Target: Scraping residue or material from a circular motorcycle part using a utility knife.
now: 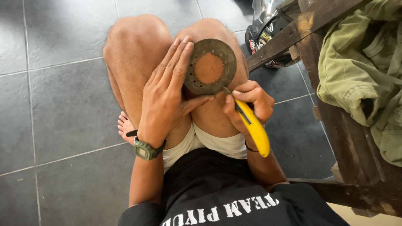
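Dark grey floor tiles [71, 104] with pale grout lines, filling the left and upper part of the view.

Item: rough wooden frame [356, 146], dark and worn, along the right side, one beam running up and to the left.

Item: olive-green garment [360, 62], crumpled, draped over the top of that frame.

Item: seated person, knees [138, 46] drawn up together, in a black shirt and pale shorts; one bare foot [124, 125] shows on the tiles below the left knee.

Item: glossy dark object with stickers [264, 33], partly hidden behind the beam at the top; kind cannot be told.

Item: left hand [167, 92], fingers stretched out flat and close together along the left edge of the disc, thumb reaching beneath it, steadying the disc against the knees. Green digital wristwatch [146, 150] on that wrist.

Item: right hand [249, 102], fingers curled tight around the front end of the knife. Thin dark band [250, 148] at that wrist.

Item: round metal disc [210, 67], rusty brown, ring of small holes around a toothed central opening, propped upright on the knees between the two hands.

Item: yellow utility knife [253, 125], body slanting down to the right out of the right hand, blade tip touching the lower right rim of the disc.
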